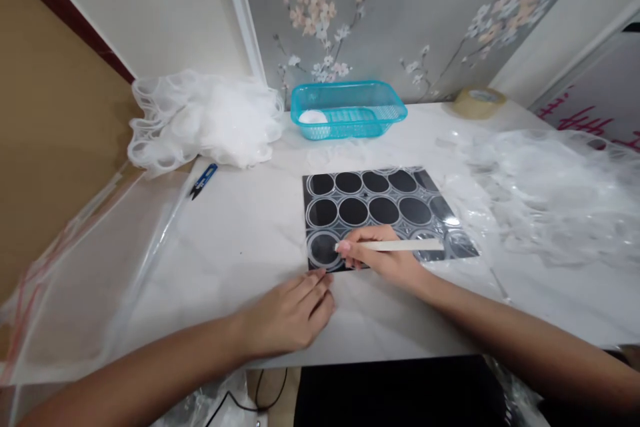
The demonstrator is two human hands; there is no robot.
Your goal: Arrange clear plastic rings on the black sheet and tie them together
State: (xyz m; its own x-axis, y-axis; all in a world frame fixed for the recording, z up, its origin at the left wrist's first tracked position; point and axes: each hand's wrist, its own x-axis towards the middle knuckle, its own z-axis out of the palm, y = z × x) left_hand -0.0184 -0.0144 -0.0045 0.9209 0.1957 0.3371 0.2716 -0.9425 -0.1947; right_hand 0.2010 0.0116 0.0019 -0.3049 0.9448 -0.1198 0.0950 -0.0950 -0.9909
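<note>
A black sheet with rows of pale-rimmed ovals (pixel 353 211) lies flat on the white table, with glossy clear film showing over part of it. My right hand (pixel 377 250) is above its front row, fingers closed around a flat white stick (pixel 410 245). The stick's left tip is close to the front-left oval, while its long end points right across the hand. My left hand (pixel 295 310) rests palm down on the table, fingers stretched out, with the fingertips at the sheet's front-left corner. The fingers of my right hand partly hide the front ovals.
Blue thread snips (pixel 204 180) lie at the left, near clear plastic bags (pixel 100 267). Behind are a bundle of white, clear-looking rings (pixel 205 117), a turquoise basket (pixel 350 88) and a tape roll (pixel 479 103). Crumpled translucent plastic (pixel 555 193) covers the right side.
</note>
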